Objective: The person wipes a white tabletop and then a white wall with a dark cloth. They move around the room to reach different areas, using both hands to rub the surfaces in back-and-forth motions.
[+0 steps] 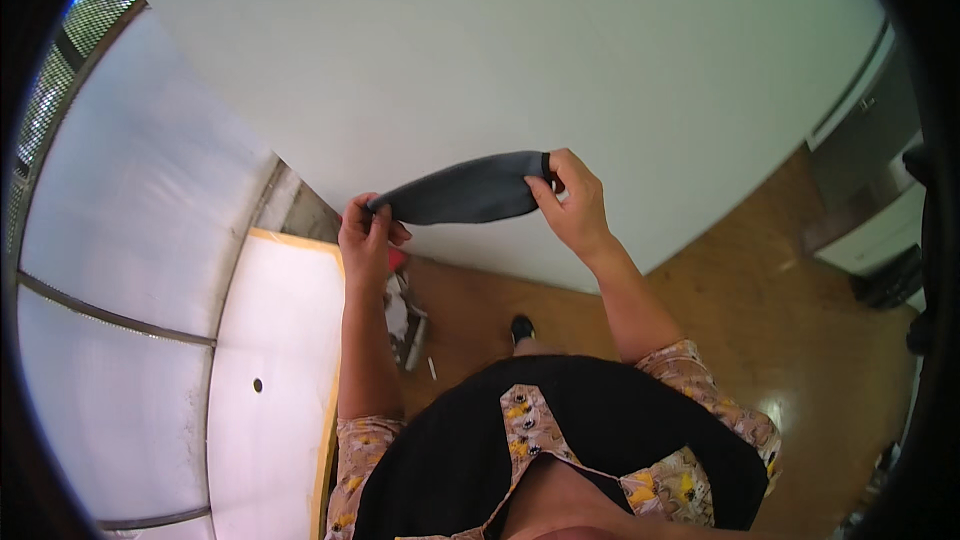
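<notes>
A dark grey piece of fabric (465, 191), with a black band at its right end, is stretched lengthwise between my two hands in front of a pale wall. My left hand (369, 229) pinches its narrow left end between thumb and fingers. At the wider right end, by the black band, my right hand (570, 199) grips it, thumb in front and fingers partly hidden behind. The fabric hangs slightly bowed, its right end a little higher than its left. What exactly the piece is, I cannot tell.
The pale wall (525, 52) stands close ahead. To the left are framed window panes (135, 187) above a white panel with a yellowish edge (277, 360). Scraps (405, 319) lie on the brown floor (480, 300) below my left forearm. A grey cabinet or appliance (855, 142) is at far right.
</notes>
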A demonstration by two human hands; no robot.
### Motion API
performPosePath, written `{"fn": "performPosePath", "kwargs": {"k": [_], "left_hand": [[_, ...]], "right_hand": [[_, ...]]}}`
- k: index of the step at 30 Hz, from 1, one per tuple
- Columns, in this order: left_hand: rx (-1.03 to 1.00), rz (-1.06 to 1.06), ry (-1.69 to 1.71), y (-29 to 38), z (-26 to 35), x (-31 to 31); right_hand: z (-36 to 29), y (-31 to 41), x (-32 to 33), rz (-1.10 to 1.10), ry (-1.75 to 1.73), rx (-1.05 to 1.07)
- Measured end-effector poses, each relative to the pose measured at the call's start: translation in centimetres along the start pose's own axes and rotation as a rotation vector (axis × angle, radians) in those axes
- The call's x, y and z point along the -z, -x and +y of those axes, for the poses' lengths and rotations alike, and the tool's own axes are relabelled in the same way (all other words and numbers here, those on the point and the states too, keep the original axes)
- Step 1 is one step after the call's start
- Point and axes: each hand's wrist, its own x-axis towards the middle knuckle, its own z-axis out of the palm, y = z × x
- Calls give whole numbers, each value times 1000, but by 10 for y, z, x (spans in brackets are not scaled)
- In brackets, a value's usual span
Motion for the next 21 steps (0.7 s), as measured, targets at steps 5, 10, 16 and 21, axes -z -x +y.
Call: {"fn": "performPosePath", "kwargs": {"k": [5, 10, 16, 21], "left_hand": [[-12, -23, 197, -78, 32, -16], [-235, -50, 343, -128, 35, -20], [-741, 15, 55, -200, 41, -8], [-975, 218, -488, -249, 65, -2]], "right_hand": [[15, -90, -19, 46, 119, 240], [24, -137, -54, 16, 21, 272], [13, -175, -113, 59, 11, 320], [-16, -205, -145, 87, 70, 297]]}}
